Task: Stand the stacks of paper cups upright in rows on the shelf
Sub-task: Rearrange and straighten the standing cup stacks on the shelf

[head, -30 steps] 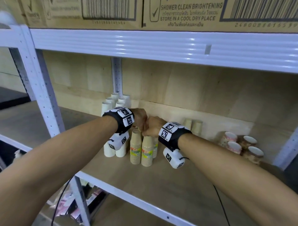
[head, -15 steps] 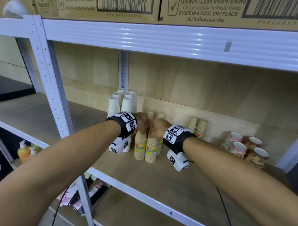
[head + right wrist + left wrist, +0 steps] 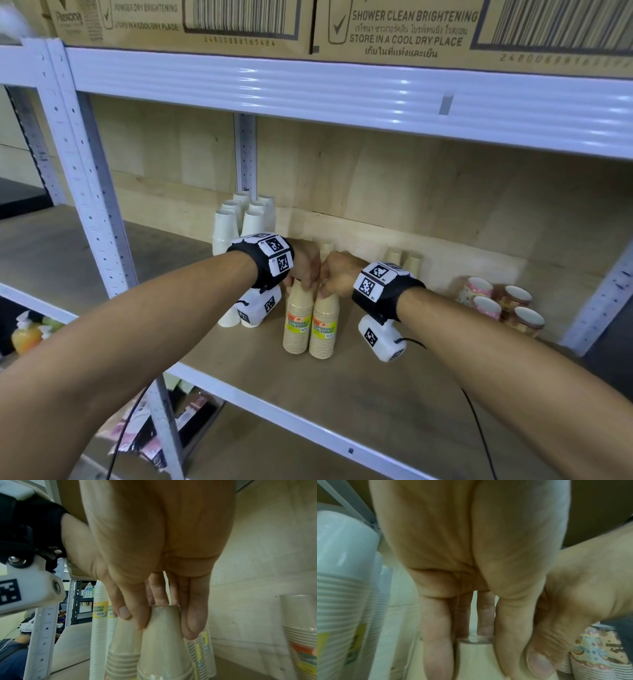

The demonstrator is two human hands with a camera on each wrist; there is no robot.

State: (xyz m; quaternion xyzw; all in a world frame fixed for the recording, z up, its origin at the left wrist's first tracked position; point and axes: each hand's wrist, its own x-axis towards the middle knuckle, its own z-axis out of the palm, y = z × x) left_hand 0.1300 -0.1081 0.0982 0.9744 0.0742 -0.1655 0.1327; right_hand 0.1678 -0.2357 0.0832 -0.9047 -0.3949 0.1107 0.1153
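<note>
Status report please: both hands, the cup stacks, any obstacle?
Left hand grips left tan stack top. Right hand grips right tan stack top. Both upright, side by side. No obstacle visible.

Tan cup stacks (image 3: 310, 318) under both hands: kraft-brown, each with yellow-green label topped by orange patch.
White cup stacks (image 3: 239, 219) behind left hand (image 3: 305, 263): plain white; yellow label on one in left wrist view.
Patterned cup stacks (image 3: 500, 305) beyond right hand (image 3: 337, 274): pink, brown and blue decoration, white insides.
Wristbands (image 3: 270, 263): black, white blocks with black square markers.
Shelf frame (image 3: 342, 92): white; boards pale wood.
</note>
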